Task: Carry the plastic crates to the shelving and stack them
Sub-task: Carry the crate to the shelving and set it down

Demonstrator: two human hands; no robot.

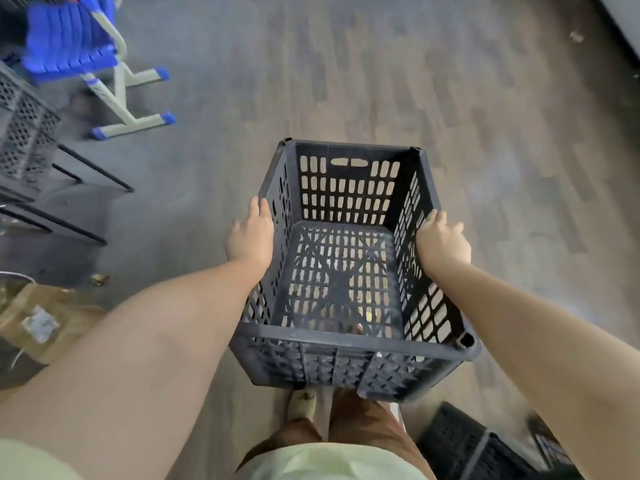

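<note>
Head-camera view looking down at a person carrying an empty dark plastic crate [349, 271] in front of their body, held clear of the wood-patterned floor [381, 81]. The left hand [250, 237] lies against the outside of the crate's left wall near the rim, fingers stretched straight forward, pressing inward rather than wrapping. The right hand [442, 239] sits on the opposite rim with its fingers apparently hooked over the edge and the thumb sticking out to the side. The crate tilts a little, its near right corner lowest. One sandalled foot [302, 405] shows just beneath it.

A stack of blue chairs [65, 39] and a grey perforated crate [20, 133] stand to the left, a cardboard box [45, 317] lies at the lower left, and more dark crates [460, 441] sit on the floor at the lower right. No shelving is in view.

Likely risks: the left side is held by flat pressure only, so the crate could slip or swing down if that squeeze eases. The crate also hides the floor ahead of the feet, so a trip on the chair legs or the nearby crates seems possible
</note>
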